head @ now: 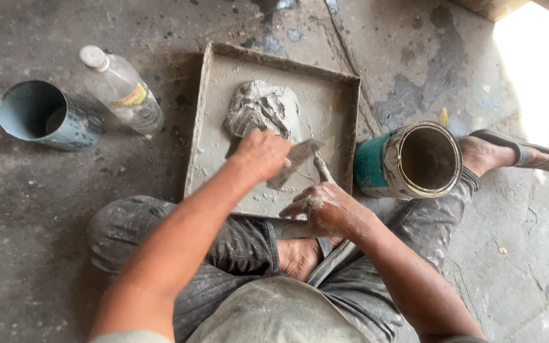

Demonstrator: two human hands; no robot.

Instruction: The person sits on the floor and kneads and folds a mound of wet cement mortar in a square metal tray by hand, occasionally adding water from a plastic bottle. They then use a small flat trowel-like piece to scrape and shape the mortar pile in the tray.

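So the person's left hand [260,154] was closed around a flat grey putty blade [295,162], gripping it from above with the blade sticking out to the right and a bit downward, long axis slanting across the lower middle of the tray. The right hand [326,208] sat just below and to the right of it, fingers curled on a second thin metal scraper [321,166] whose tip pointed up toward the first blade, so the two tools met or nearly met edge to edge. Couldn't quite tell if they were touching.

The lump of wet grey putty [263,108] lay straight up from the left hand, in the upper middle of the shallow square metal tray [206,101], very near the knuckles. The left hand was clearly the nearer one to it. The rest of the tray floor was smeared with a thin grey film.

Right of the tray stood a teal, putty-crusted round tin [408,161], tipped toward the camera; its inside looked dark and I couldn't see any contents. To the left, a clear plastic bottle with a white cap [122,89] lay on the concrete floor [27,222], and beyond it a blue-grey can [47,115] on its side, looking empty.
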